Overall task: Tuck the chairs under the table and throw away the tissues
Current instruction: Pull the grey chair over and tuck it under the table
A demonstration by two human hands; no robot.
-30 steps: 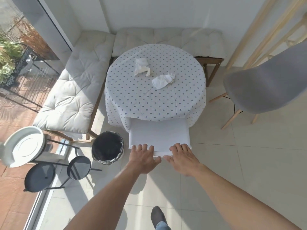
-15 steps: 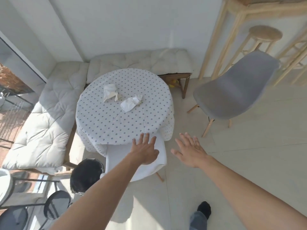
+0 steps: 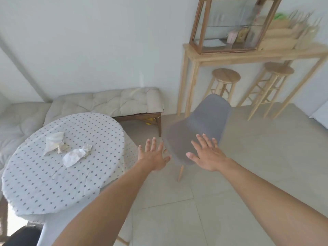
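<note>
A grey shell chair (image 3: 202,126) on wooden legs stands on the floor to the right of the round table (image 3: 44,183), which wears a dotted cloth. Two crumpled white tissues lie on the table, one (image 3: 54,142) farther back and one (image 3: 76,155) nearer. My left hand (image 3: 153,157) and my right hand (image 3: 206,155) are both stretched out with fingers spread, in front of the grey chair's seat, holding nothing. A white chair (image 3: 48,233) is tucked under the table's near edge, mostly hidden by my left arm.
A cushioned corner bench (image 3: 110,102) runs behind the table. A tall wooden console (image 3: 248,55) with a glass cabinet and two round stools (image 3: 226,77) stands at the back right. A dark bin (image 3: 19,237) shows at the bottom left. Tiled floor lies around the grey chair.
Both hands have left the white chair, which stays under the table. My view has swung right and the hands have reached toward the grey chair.
</note>
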